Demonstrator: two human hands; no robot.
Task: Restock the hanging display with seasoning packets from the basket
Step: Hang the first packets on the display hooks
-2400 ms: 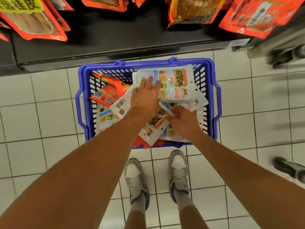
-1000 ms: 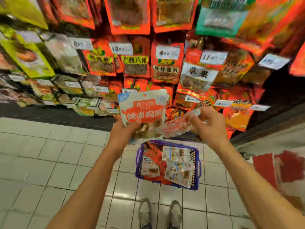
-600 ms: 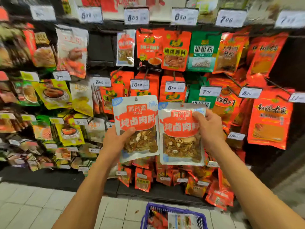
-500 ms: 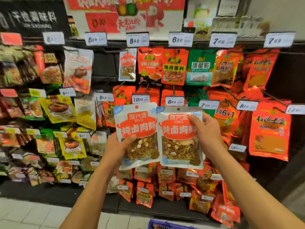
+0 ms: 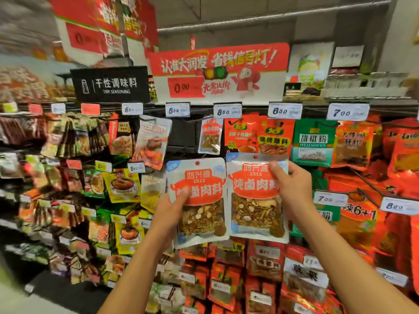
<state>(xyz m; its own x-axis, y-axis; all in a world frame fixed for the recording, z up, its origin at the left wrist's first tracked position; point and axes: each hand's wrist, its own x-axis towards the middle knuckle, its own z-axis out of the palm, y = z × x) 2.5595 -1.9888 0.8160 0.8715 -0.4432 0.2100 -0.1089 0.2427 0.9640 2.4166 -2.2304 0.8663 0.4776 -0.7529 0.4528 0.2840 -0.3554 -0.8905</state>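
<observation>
the left hand (image 5: pixel 169 210) pinches one seasoning packet (image 5: pixel 199 200) by its left edge; just right, touching it, the right hand (image 5: pixel 292 189) grips a second packet (image 5: pixel 254 200), both held upright near the hanging display (image 5: pixel 313 141).

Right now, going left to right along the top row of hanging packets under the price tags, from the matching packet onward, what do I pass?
Matching white packet → red packet → orange barbecue packet → green pepper packet.
</observation>
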